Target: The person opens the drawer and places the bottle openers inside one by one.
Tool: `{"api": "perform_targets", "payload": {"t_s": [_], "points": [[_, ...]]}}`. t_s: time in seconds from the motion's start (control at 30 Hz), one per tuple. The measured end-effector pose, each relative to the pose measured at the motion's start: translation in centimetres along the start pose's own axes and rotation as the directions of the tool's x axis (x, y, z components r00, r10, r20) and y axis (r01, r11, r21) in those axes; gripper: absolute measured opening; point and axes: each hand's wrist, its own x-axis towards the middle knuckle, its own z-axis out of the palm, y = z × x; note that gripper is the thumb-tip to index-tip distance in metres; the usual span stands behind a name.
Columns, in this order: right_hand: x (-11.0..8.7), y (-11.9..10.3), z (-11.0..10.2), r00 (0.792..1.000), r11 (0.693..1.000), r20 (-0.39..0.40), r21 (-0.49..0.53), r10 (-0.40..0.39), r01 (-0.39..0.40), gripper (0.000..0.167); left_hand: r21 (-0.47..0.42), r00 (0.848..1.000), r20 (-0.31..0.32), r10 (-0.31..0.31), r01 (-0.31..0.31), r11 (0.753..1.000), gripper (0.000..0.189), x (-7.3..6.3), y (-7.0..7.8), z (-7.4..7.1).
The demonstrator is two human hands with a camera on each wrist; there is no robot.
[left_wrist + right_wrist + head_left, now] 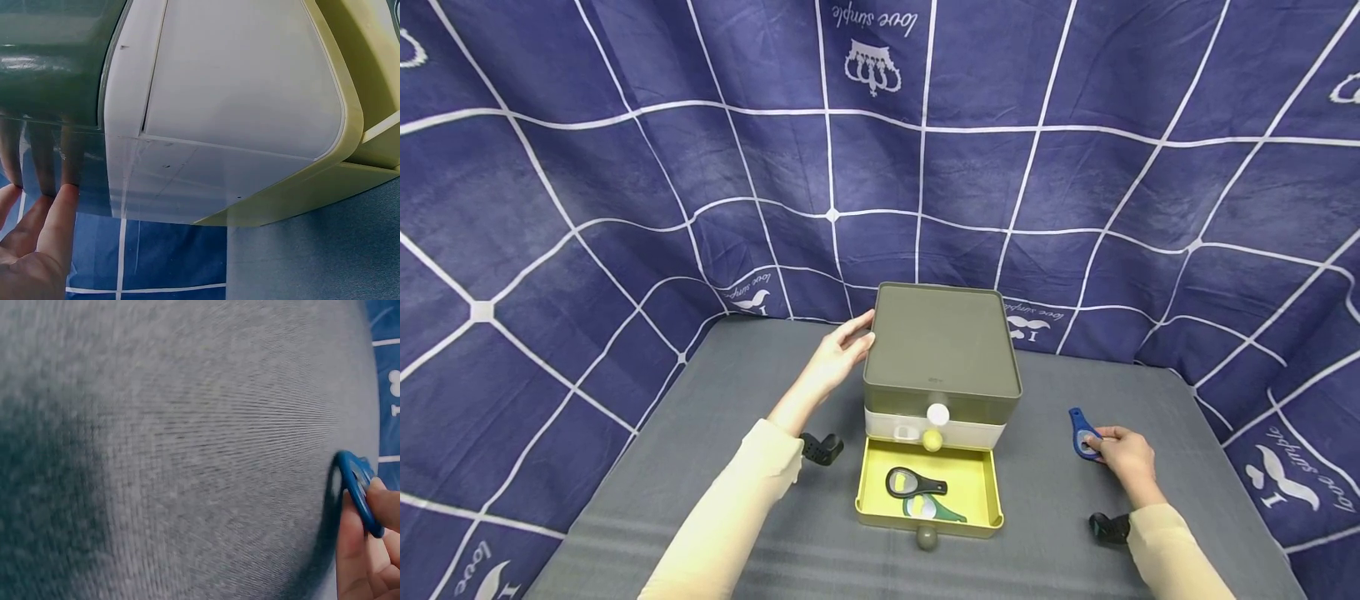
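Note:
A small drawer cabinet [943,342] with a dark olive top stands mid-table, its yellow bottom drawer [977,483] pulled out. Inside lie a black bottle opener [936,486] and a green one [951,514], partly covered by the black. My left hand [837,357] rests its extended fingertips against the cabinet's upper left side; in the left wrist view those fingers [59,225] reach the dark green side panel. Right of the cabinet, my right hand [1126,457] pinches a blue bottle opener [1078,423] between thumb and fingers, close over the grey table.
Round knobs stick out at the cabinet front, one of them a dark knob [927,537] on the pulled-out drawer. Blue curtains [880,175] with white lines enclose the grey table [737,367] at the back and sides. Black wrist devices show near both sleeves.

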Motion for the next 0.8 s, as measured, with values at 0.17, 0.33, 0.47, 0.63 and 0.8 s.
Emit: {"api": "perform_targets", "payload": {"t_s": [0.17,0.33,0.47,0.63,0.8], "points": [[-0.6,0.2,-0.7,0.999,0.996,0.043,0.083,-0.031,0.027,0.040,0.006,1.000,-0.004,0.001,-0.001,1.000,0.049,0.0,0.0,-0.1],[-1.2,0.0,-1.5,0.990,0.982,0.132,0.185,-0.054,0.029,0.043,0.007,1.000,-0.003,-0.003,0.003,1.000,0.049,-0.1,0.1,0.0],[-1.9,-0.4,-1.7,0.971,0.968,0.220,0.249,-0.095,0.038,0.046,0.005,1.000,-0.003,-0.005,0.005,1.000,0.050,0.0,0.1,0.0],[-3.0,-1.4,-2.0,0.931,0.957,0.312,0.270,-0.192,0.107,0.048,-0.001,1.000,-0.002,-0.005,0.005,1.000,0.050,0.1,0.0,0.0],[-4.2,-2.6,-2.0,0.866,0.928,0.398,0.330,-0.303,0.172,0.046,-0.004,1.000,-0.005,-0.008,0.008,1.000,0.050,0.1,-0.1,-0.1]]}}
